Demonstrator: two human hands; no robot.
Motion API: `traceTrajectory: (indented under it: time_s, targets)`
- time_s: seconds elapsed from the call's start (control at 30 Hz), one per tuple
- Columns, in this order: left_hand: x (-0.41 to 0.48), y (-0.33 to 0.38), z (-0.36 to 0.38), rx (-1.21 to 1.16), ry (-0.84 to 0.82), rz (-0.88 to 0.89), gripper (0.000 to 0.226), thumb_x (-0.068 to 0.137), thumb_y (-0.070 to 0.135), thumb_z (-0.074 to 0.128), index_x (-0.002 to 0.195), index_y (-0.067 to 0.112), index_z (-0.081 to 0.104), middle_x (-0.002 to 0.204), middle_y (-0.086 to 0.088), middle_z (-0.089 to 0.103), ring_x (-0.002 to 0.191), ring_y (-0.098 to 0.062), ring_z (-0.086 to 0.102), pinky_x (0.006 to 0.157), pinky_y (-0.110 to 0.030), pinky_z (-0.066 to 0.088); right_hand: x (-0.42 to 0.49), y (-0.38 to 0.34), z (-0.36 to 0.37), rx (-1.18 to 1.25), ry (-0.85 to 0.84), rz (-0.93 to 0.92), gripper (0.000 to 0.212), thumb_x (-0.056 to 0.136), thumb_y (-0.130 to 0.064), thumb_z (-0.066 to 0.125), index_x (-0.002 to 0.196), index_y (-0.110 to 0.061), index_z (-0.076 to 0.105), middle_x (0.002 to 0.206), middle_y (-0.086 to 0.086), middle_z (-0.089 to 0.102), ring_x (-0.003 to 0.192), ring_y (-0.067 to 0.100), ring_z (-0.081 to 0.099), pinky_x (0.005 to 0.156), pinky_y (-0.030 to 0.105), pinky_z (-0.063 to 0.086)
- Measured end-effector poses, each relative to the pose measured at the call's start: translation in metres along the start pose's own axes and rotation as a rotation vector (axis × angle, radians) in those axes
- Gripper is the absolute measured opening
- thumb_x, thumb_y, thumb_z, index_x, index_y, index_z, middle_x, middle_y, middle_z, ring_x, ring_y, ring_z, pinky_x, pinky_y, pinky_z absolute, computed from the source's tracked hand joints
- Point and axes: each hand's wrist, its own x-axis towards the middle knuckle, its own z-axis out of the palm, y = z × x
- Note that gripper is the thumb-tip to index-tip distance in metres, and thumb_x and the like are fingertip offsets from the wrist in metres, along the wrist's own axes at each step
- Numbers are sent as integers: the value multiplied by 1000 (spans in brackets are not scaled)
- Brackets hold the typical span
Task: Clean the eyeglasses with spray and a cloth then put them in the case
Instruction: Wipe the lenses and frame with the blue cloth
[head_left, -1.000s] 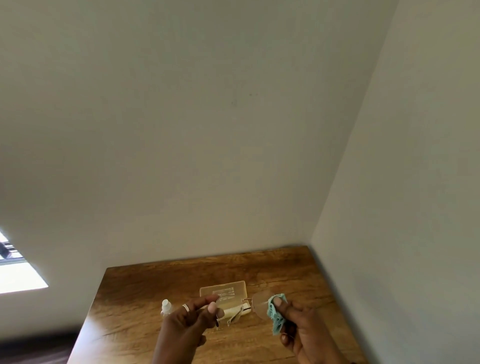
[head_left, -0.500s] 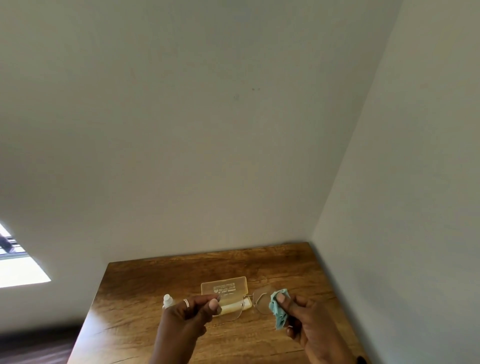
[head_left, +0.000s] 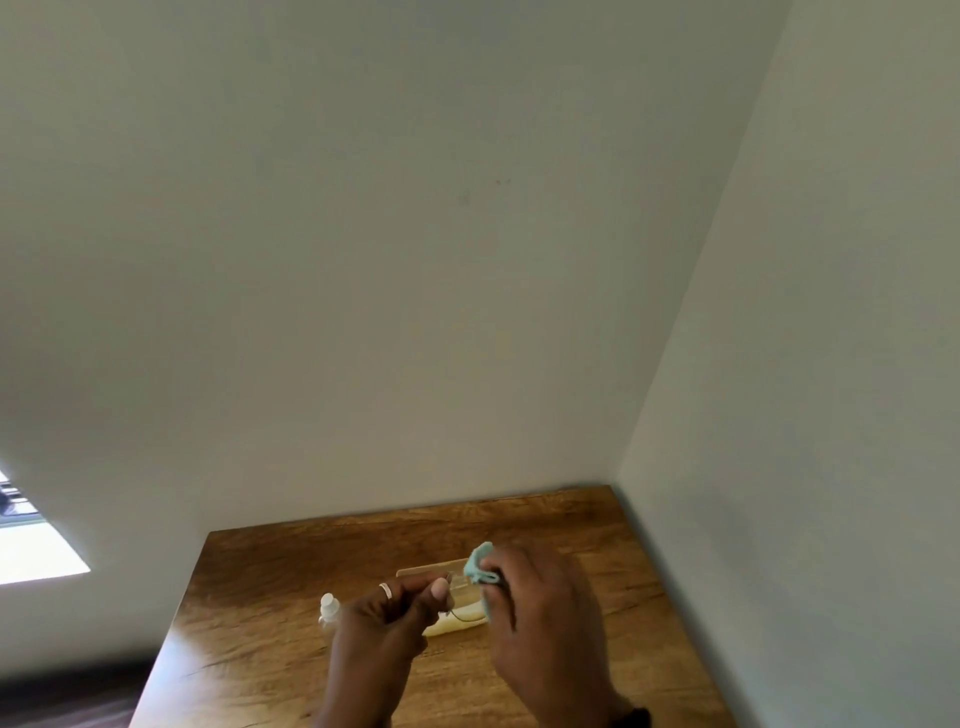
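My left hand (head_left: 396, 610) pinches one side of the thin-framed eyeglasses (head_left: 458, 590), which hang just above the table. My right hand (head_left: 540, 597) holds a crumpled teal cloth (head_left: 479, 566) pressed against the other lens; that lens is hidden by the cloth and fingers. Behind and under the hands lies the open translucent yellowish case (head_left: 457, 626), lid up. A small white spray bottle (head_left: 329, 608) stands to the left of my left hand.
The wooden table (head_left: 270, 613) sits in a corner, with a pale wall behind it and another (head_left: 779, 467) along its right edge. Dark floor (head_left: 67, 691) shows past the table's left edge. A bright window patch is at far left.
My right hand moved left and up with the cloth, closing onto the glasses' lens. The left hand kept its pinch on the frame.
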Motion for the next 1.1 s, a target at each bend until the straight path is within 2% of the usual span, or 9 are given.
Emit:
traceTrajectory:
  time_s: [0.13, 0.37, 0.6, 0.73, 0.8, 0.9, 1.0, 1.1]
  targets:
    - [1, 1, 5, -11, 13, -19, 11, 84, 17, 75, 78, 24, 82, 76, -9, 76, 74, -14, 62, 62, -31, 46, -1, -4, 11, -13, -20, -127, 24, 77, -26, 75, 100, -29, 67, 95, -13, 61, 85, 3, 56, 74, 16, 40]
    - [4, -5, 1, -22, 35, -65, 9, 84, 20, 77, 78, 24, 82, 74, -6, 76, 79, -19, 63, 64, -33, 48, -16, 10, 4, -65, -80, -261, 29, 71, -26, 78, 99, -30, 72, 85, -12, 57, 80, 5, 48, 67, 22, 43]
    - [2, -1, 4, -35, 24, -61, 10, 84, 21, 76, 76, 25, 81, 79, -8, 77, 82, -19, 65, 68, -34, 49, 0, 18, 3, -27, -37, -134, 19, 79, -23, 72, 98, -26, 69, 92, -11, 60, 85, 6, 54, 71, 22, 47]
    - [3, 3, 1, -54, 20, -64, 6, 85, 20, 76, 86, 18, 82, 82, -8, 78, 83, -19, 66, 67, -32, 49, -3, 2, 3, 22, -103, -197, 19, 81, -26, 69, 100, -31, 67, 96, -14, 55, 90, 3, 49, 73, 19, 40]
    - [2, 3, -1, -62, 13, -64, 7, 86, 16, 75, 85, 16, 81, 81, -10, 77, 79, -18, 66, 64, -31, 47, -8, 0, 2, 7, -165, -247, 20, 81, -28, 70, 99, -33, 66, 97, -15, 52, 91, 3, 47, 74, 18, 36]
    - [0, -1, -3, -71, 23, -65, 13, 87, 12, 73, 78, 17, 81, 71, -6, 74, 72, -14, 62, 62, -31, 44, -11, 7, -1, -20, -197, -278, 18, 80, -29, 68, 98, -33, 66, 100, -15, 52, 94, 6, 49, 75, 24, 45]
    - [-3, -4, -4, -91, 28, -73, 10, 85, 14, 75, 79, 17, 81, 75, -7, 75, 76, -17, 62, 64, -32, 44, -5, 14, -3, -13, -133, -197, 19, 79, -22, 72, 95, -28, 66, 99, -14, 57, 93, 6, 54, 76, 27, 50]
    - [-5, -3, -4, -71, 16, -49, 9, 86, 18, 74, 81, 21, 82, 73, -3, 74, 75, -12, 63, 68, -33, 46, 4, 12, -1, -4, -90, -149, 18, 81, -20, 71, 96, -28, 66, 95, -13, 61, 90, 6, 56, 75, 28, 51]
